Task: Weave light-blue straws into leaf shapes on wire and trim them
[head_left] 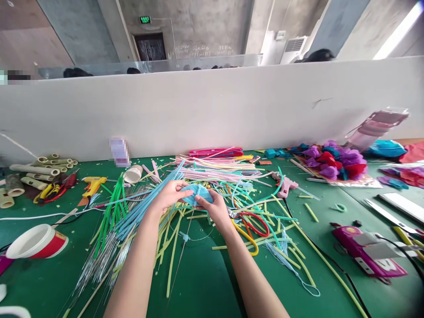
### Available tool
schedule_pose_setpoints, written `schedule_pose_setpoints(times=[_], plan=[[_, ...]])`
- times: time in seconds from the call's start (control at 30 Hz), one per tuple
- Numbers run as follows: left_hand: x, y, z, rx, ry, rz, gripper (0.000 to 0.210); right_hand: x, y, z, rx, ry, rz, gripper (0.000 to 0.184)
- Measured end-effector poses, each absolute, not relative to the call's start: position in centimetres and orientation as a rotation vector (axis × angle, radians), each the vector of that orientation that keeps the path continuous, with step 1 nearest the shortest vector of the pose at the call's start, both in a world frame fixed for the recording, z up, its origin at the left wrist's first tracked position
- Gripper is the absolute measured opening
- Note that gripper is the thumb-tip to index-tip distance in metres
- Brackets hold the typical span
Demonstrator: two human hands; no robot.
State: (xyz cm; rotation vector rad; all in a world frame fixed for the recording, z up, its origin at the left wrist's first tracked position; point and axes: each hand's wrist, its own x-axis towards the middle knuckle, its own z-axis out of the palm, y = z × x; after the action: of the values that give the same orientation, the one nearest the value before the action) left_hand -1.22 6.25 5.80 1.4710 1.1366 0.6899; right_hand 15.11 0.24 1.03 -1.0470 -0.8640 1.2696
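Observation:
A light blue, ridged, rounded piece (202, 192) is held between my two hands above the middle of the table; its exact kind is unclear. My left hand (168, 196) pinches its left side, thumb on top. On the right side my right hand (217, 206) grips it, thumb pressed near its centre. Below the hands, a thin wire carries a small light blue knot-like bit (185, 237). Long blue sticks (142, 210) lie beside my left wrist. A red-handled tool (256, 224) and a yellow-orange handle (250, 245) are close to my right wrist.
A yellow glue gun (92, 186), bamboo pieces (41, 170) and a paper cup (49, 242) are on the left. Toward the right are a pink glue gun (286, 186), purple and red petals (334, 161) and a magenta power strip (364, 251). A white partition (198, 110) stands behind.

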Motion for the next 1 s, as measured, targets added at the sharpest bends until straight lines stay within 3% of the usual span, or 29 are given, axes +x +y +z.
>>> schedule_pose_setpoints(times=[0.23,0.53,0.73,1.0], plan=[[-1.1,5.4,7.5,1.400,1.097,0.680,0.036,15.3,0.3,1.4,-1.046,-0.867,1.289,0.037],[-2.0,5.8,7.7,1.223,1.094,0.862,0.044,16.7,0.1,1.8,-0.969,-0.671,1.424,0.043],[-2.2,5.4,8.1,1.358,1.086,0.638,0.045,16.8,0.4,1.4,-0.809,-0.532,1.462,0.038],[-1.5,6.7,6.5,1.129,1.071,1.080,0.040,17.3,0.4,1.2,-0.685,-0.484,1.624,0.043]])
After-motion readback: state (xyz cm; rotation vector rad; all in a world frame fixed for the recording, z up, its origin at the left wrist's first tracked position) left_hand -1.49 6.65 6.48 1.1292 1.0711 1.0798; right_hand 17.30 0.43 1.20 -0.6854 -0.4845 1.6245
